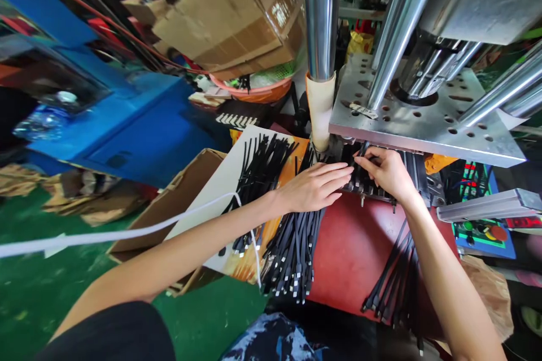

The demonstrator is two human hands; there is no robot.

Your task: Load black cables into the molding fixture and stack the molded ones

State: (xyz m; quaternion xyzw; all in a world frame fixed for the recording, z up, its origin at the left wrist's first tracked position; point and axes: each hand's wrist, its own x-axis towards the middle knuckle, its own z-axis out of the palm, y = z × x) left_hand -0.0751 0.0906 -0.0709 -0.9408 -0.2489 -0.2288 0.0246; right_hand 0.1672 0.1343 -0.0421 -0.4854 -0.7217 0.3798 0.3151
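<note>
My left hand (317,185) lies flat, fingers stretched out together, over the top of a bundle of black USB cables (296,254) and against the left part of a dark metal mould (366,183). My right hand (383,172) is at the back of this mould, thumb and forefinger pinched together. A small dark bit shows at its fingertips, but I cannot make out what it is. A second heap of black cables (262,166) lies on a white board (203,203) to the left. More cables (398,276) hang over the red surface (347,254) beside my right forearm.
A thick drilled steel plate (423,118) on shiny columns (322,22) overhangs my hands. A control panel with buttons (483,234) stands at right, behind a metal bar (486,206). A white cord (169,224) crosses above my left arm. Cardboard boxes (228,17) and a blue machine (139,124) are at left.
</note>
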